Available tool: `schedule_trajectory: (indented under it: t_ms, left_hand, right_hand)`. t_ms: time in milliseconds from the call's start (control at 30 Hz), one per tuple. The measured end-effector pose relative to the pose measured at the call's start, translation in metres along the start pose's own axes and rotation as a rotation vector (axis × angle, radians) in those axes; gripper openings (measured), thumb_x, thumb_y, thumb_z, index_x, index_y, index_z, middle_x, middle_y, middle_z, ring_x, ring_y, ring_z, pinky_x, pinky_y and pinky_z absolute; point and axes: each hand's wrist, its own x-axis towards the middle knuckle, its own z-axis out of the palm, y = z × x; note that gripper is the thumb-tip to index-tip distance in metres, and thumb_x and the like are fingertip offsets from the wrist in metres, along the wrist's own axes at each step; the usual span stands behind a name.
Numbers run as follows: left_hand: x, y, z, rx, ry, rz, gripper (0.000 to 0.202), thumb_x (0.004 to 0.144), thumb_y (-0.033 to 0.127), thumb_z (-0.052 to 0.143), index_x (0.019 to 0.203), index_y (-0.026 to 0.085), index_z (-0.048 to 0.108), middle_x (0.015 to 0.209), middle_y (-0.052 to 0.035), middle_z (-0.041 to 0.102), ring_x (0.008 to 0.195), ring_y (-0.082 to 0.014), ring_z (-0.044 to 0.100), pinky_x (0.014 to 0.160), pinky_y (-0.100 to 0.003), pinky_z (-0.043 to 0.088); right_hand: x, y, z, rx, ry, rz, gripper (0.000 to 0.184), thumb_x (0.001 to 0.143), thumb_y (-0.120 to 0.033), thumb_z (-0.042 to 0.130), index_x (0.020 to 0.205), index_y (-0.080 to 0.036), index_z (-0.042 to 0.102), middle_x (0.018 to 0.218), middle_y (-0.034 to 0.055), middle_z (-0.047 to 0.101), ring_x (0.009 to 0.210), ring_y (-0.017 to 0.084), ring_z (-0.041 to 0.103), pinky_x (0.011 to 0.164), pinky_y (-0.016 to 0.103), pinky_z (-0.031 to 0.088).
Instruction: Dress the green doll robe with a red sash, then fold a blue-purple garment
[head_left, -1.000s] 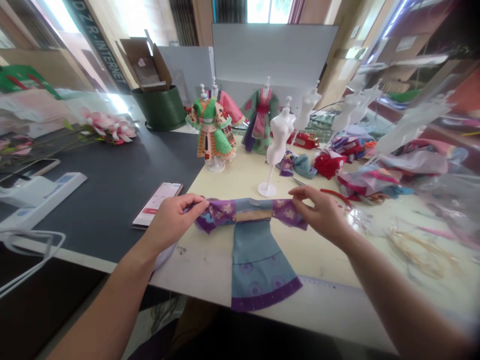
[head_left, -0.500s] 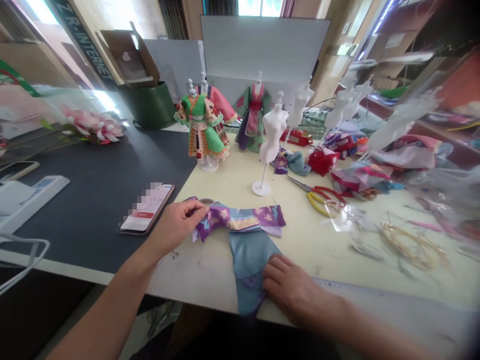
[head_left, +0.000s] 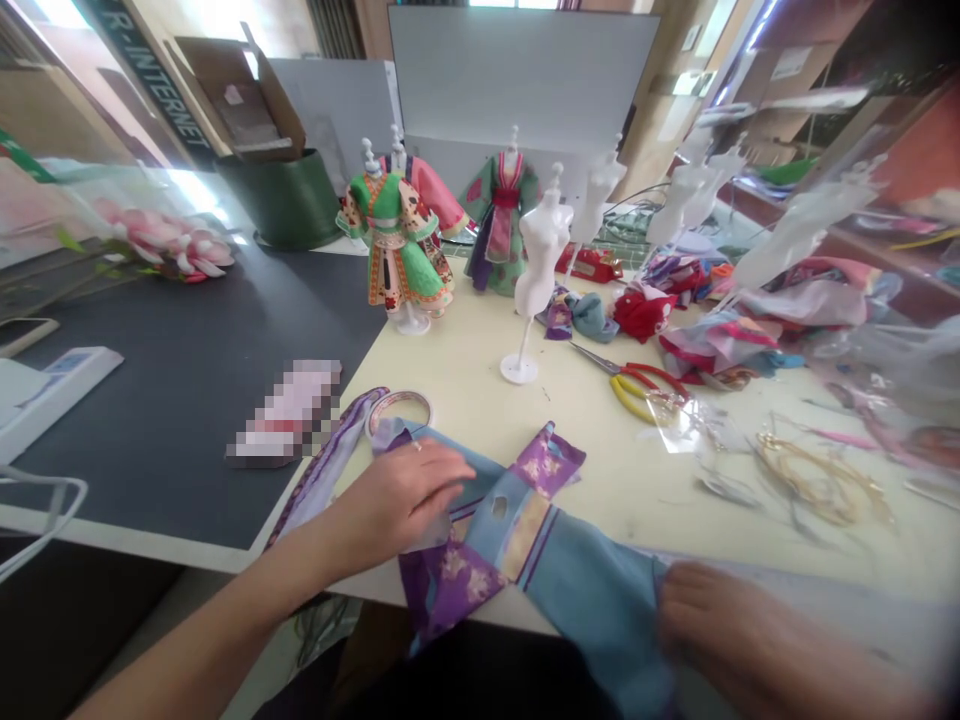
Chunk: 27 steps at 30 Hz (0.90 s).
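Note:
A small blue doll garment [head_left: 577, 570] with a purple floral sash [head_left: 450, 585] lies diagonally across the near edge of the cream table [head_left: 457, 370]. My left hand [head_left: 397, 500] rests on the sash and bodice, its fingers together, and I cannot tell whether it grips them. My right hand [head_left: 720, 620], blurred at the lower right, is closed on the blue skirt [head_left: 600, 610]. Beside my left hand lie a narrow purple fabric strip [head_left: 322, 470] and a clear ribbon roll [head_left: 399, 412]. Part of the skirt is hidden below the frame.
A censored phone [head_left: 285, 413] lies on the dark mat [head_left: 187, 400] left of the table. Farther off stand dressed doll mannequins [head_left: 397, 240], white dress forms [head_left: 544, 265], red-and-yellow-handled scissors [head_left: 637, 385], fabric scraps [head_left: 720, 340] and gold wire [head_left: 817, 480].
The garment has swung from lying flat to a diagonal, its skirt dragged right over the table edge. My right hand has closed on the skirt, and the ribbon roll and purple strip now show.

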Motion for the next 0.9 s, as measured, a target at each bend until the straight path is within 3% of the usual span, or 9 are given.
schedule_trajectory:
  t_ms: [33,133,267,367,433,567,667,800,900]
  left_hand:
    - [0.009,-0.005,0.007,0.104,0.012,0.003,0.023,0.093,0.016,0.042,0.106,0.018,0.061,0.109,-0.0074,0.065,0.104,-0.0217,0.057,0.093,-0.037,0.042]
    - [0.033,-0.018,0.020,0.373,-0.103,-0.008,0.016,0.087,0.013,0.048,0.093,0.015,0.063,0.099,-0.0094,0.066,0.093,-0.0246,0.058,0.085,-0.041,0.043]
    - [0.043,-0.031,0.012,0.440,-0.089,-0.030,0.017,0.086,0.014,0.047,0.078,0.016,0.062,0.084,-0.0075,0.067,0.086,-0.0246,0.059,0.087,-0.044,0.039]
    - [0.036,-0.037,-0.005,0.549,0.063,-0.127,0.020,0.087,0.016,0.043,0.084,0.016,0.063,0.088,-0.0103,0.068,0.089,-0.0279,0.059,0.089,-0.047,0.035]
    - [0.025,-0.039,-0.013,0.620,0.090,-0.183,0.019,0.087,0.017,0.044,0.086,0.017,0.063,0.090,-0.0108,0.069,0.089,-0.0294,0.060,0.086,-0.046,0.035]
    - [0.005,-0.036,-0.018,0.660,-0.112,-0.260,0.014,0.085,0.021,0.049,0.085,0.017,0.063,0.081,-0.0096,0.070,0.079,-0.0301,0.064,0.075,-0.042,0.039]
    - [0.002,-0.033,-0.019,0.640,-0.136,-0.293,0.018,0.088,0.031,0.050,0.087,0.018,0.062,0.081,-0.0090,0.069,0.076,-0.0291,0.063,0.068,-0.039,0.041]
    - [0.013,-0.029,-0.016,0.558,-0.042,-0.183,0.021,0.091,0.032,0.047,0.095,0.017,0.061,0.098,-0.0102,0.066,0.093,-0.0281,0.059,0.079,-0.040,0.043]
    - [0.019,-0.025,-0.004,0.486,-0.098,-0.027,0.019,0.090,0.019,0.048,0.104,0.019,0.060,0.110,-0.0101,0.061,0.101,-0.0275,0.055,0.086,-0.041,0.042]
  right_hand:
    - [0.001,0.000,0.001,-0.017,-0.036,0.001,0.023,0.084,-0.016,0.050,0.093,-0.029,0.066,0.088,0.0006,0.070,0.085,0.019,0.065,0.076,0.028,0.053]
    - [0.004,-0.003,0.001,-0.046,-0.139,0.017,0.030,0.082,-0.008,0.044,0.088,-0.028,0.065,0.087,0.0016,0.069,0.083,0.019,0.064,0.076,0.031,0.053]
    - [0.006,-0.005,0.001,-0.105,-0.197,0.060,0.032,0.078,-0.001,0.041,0.080,-0.026,0.061,0.083,0.0011,0.066,0.079,0.019,0.062,0.072,0.032,0.051]
    - [0.008,0.003,0.007,-0.188,-0.165,0.082,0.031,0.072,0.003,0.041,0.072,-0.024,0.058,0.077,0.0012,0.064,0.073,0.020,0.059,0.067,0.033,0.048]
    - [0.009,0.013,0.012,-0.242,-0.113,0.079,0.030,0.071,0.004,0.043,0.070,-0.023,0.057,0.075,0.0019,0.062,0.071,0.020,0.056,0.065,0.033,0.045]
    - [0.009,0.029,0.012,-0.388,-0.020,0.038,0.028,0.074,0.002,0.043,0.067,-0.021,0.056,0.071,0.0036,0.060,0.067,0.021,0.052,0.062,0.034,0.041]
    - [0.010,0.031,0.002,-0.480,0.026,-0.025,0.031,0.074,0.003,0.039,0.071,-0.022,0.058,0.073,0.0052,0.062,0.067,0.022,0.054,0.063,0.035,0.043]
    - [0.007,0.031,-0.008,-0.499,0.075,-0.128,0.032,0.074,0.001,0.039,0.073,-0.025,0.059,0.070,0.0052,0.065,0.065,0.023,0.057,0.060,0.035,0.043]
    - [-0.002,0.041,-0.008,-0.505,0.085,-0.121,0.031,0.071,0.000,0.041,0.072,-0.026,0.058,0.069,0.0046,0.066,0.064,0.024,0.059,0.059,0.036,0.043]
